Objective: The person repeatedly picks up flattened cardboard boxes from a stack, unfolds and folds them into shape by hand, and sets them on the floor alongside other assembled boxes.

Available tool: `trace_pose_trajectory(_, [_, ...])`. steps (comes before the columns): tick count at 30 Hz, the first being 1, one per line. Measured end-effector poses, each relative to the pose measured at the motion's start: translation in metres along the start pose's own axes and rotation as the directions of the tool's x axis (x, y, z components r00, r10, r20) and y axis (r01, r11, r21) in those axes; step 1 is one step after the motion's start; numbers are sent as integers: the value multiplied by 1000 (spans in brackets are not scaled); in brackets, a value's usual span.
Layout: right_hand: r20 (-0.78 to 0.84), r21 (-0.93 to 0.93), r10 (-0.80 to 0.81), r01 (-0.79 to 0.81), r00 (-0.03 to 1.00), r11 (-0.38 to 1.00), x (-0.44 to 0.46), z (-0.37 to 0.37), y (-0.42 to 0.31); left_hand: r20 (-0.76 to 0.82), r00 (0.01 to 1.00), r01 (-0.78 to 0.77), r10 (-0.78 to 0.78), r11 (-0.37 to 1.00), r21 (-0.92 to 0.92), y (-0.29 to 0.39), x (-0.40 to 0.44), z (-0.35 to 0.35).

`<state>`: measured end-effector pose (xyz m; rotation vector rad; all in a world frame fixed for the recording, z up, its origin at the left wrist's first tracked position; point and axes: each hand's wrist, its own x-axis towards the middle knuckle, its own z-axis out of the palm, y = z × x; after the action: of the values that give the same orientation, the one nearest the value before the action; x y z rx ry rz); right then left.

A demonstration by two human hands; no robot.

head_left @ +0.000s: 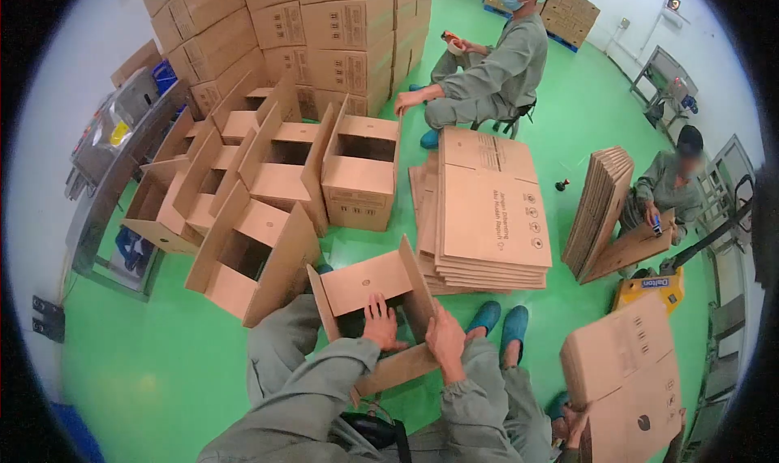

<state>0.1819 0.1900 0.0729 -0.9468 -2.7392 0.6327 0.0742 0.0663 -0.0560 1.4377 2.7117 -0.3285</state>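
So this person's bracing an open box (399,371) between their knees (286,329), left-hand grip (380,325) resting spread and empty by the far flap (347,287), right-hand grip (445,339) clutching the near right corner, and light, even pressure is probably working best.

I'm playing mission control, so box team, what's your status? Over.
Left hand spread at the open box, right hand at its edge. Box top not closed. Flat cardboard stack nearby, not blocking either hand.

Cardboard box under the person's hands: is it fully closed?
No, a flap stands up beside the right hand, and a dark opening shows.
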Motion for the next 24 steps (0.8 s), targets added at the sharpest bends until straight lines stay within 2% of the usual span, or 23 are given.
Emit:
trace_pose_trajectory(1, [-3,-13,9,-9,1000,1000,-3,-1,1,140,990,54,3,915,-401,-9,9,-40])
trace_pose_trajectory(2, [-11,-16,9,-9,1000,1000,0,-7,0,262,963,152,59,682,-715,-19,13,-75])
trace_pose_trajectory(3, [64,11,48,-49,997,999,3,-13,-6,175,980,69,95,662,-746,-27,8,-94])
trace_pose_trajectory(4, [149,37,87,-94,985,995,1,-16,-11,176,980,67,97,668,-741,-29,1,-100])
trace_pose_trajectory(6, [92,57,71,-77,993,995,-3,-12,-11,188,925,-223,330,874,-433,-27,-9,-109])
trace_pose_trajectory(7, [37,70,56,-59,998,996,-3,-13,-11,163,912,-266,377,845,-464,-22,-18,-122])
trace_pose_trajectory(8, [34,64,51,-53,998,997,-2,-14,-11,157,914,-265,374,844,-467,-8,-17,-99])
trace_pose_trajectory(9, [45,55,61,-63,997,996,-3,-15,-13,-140,956,-287,259,924,-251,9,-13,-61])
trace_pose_trajectory(10, [56,46,70,-73,996,996,-3,-16,-14,-442,878,-220,184,975,-33,17,-10,-40])
trace_pose_trajectory(11, [54,45,66,-68,996,997,-4,-15,-13,-376,914,-223,155,964,-144,13,-9,-43])
trace_pose_trajectory(12, [31,48,39,-40,999,998,-5,-11,-11,-379,912,-223,155,964,-142,5,-10,-50])
trace_pose_trajectory(14, [8,46,12,-12,1000,999,-3,-10,-10,-20,999,-35,30,919,-392,-12,-16,-67])
trace_pose_trajectory(16, [66,31,96,-98,993,995,-4,-9,-14,22,1000,2,7,928,-373,-8,-11,-45])
trace_pose_trajectory(18, [81,26,101,-104,992,994,-9,-1,-12,52,999,5,12,951,-308,-2,-7,-27])
trace_pose_trajectory(19, [73,22,94,-96,993,995,-10,8,-11,256,964,-9,68,975,-224,-9,-5,-53])
trace_pose_trajectory(20, [77,25,92,-94,993,995,-12,20,-11,259,964,-5,64,975,-222,-5,-3,-26])
trace_pose_trajectory(22, [-9,126,-21,22,1000,992,-29,54,-13,20,1000,-2,2,999,35,6,10,47])
trace_pose_trajectory(23, [-15,131,-23,25,1000,991,-45,67,-22,80,991,-96,111,981,-169,-6,5,36])
trace_pose_trajectory(24, [-24,47,-4,6,1000,999,-56,79,-30,-186,982,-76,18,949,-306,-5,4,53])
